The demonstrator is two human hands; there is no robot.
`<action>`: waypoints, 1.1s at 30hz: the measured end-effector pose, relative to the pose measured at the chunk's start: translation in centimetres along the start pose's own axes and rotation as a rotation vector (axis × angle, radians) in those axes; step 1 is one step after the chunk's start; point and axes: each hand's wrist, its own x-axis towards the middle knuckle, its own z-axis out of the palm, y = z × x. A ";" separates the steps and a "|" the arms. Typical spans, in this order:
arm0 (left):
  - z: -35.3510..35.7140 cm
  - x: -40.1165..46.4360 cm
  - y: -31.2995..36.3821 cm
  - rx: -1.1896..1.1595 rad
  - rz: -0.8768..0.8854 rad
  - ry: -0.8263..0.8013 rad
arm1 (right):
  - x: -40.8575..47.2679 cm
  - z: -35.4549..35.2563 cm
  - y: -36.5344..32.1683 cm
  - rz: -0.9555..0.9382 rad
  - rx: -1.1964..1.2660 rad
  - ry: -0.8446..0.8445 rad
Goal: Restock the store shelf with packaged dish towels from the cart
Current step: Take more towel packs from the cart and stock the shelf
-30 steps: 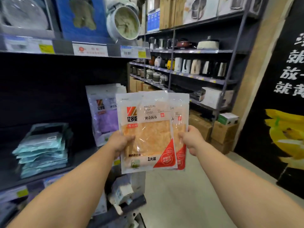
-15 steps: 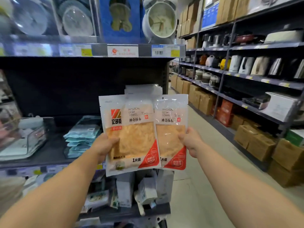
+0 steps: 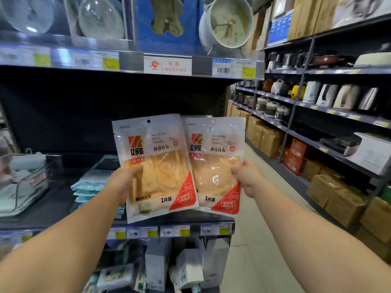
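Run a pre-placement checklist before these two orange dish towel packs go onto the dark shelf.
1. Left hand holding left clear-and-orange plastic dish towel pack: ok.
2. Right hand holding right orange dish towel pack: ok.
3. Packs upright, labels facing out: ok.
4. Bare room on dark middle shelf right of stacked teal packets: cannot tell, packs hide it.
5. Price tag matching towels: cannot tell, blurred.
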 end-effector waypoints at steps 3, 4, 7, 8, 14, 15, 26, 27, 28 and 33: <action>-0.7 0.2 0.2 -0.070 0.002 0.058 | 1.6 1.5 0.2 0.011 -0.007 -0.011; -1.2 0.5 0.1 -0.088 0.005 0.072 | 2.1 1.9 0.3 0.006 -0.012 -0.017; -2.9 1.9 -0.7 -0.124 -0.007 0.076 | 3.9 3.0 0.5 -0.027 -0.051 -0.020; -3.4 2.4 -1.2 -0.135 0.000 0.081 | 4.4 3.2 0.5 -0.026 -0.045 -0.028; -2.4 0.6 -1.0 -0.126 0.013 0.166 | 7.5 4.1 0.8 0.025 -0.009 -0.140; -2.3 0.3 -1.0 -0.124 0.016 0.174 | 8.0 4.3 1.0 0.030 -0.023 -0.150; 0.9 -2.6 -2.1 -0.174 0.003 0.304 | 12.9 3.4 1.8 -0.034 -0.049 -0.392; 1.1 -2.7 -2.2 -0.178 0.010 0.297 | 13.2 3.3 1.9 -0.050 -0.066 -0.397; 1.4 -2.8 -2.2 -0.181 0.015 0.295 | 13.5 3.2 2.0 -0.073 -0.095 -0.398; 3.1 -2.7 -2.2 -0.207 0.042 0.247 | 14.4 2.5 2.6 -0.177 -0.273 -0.358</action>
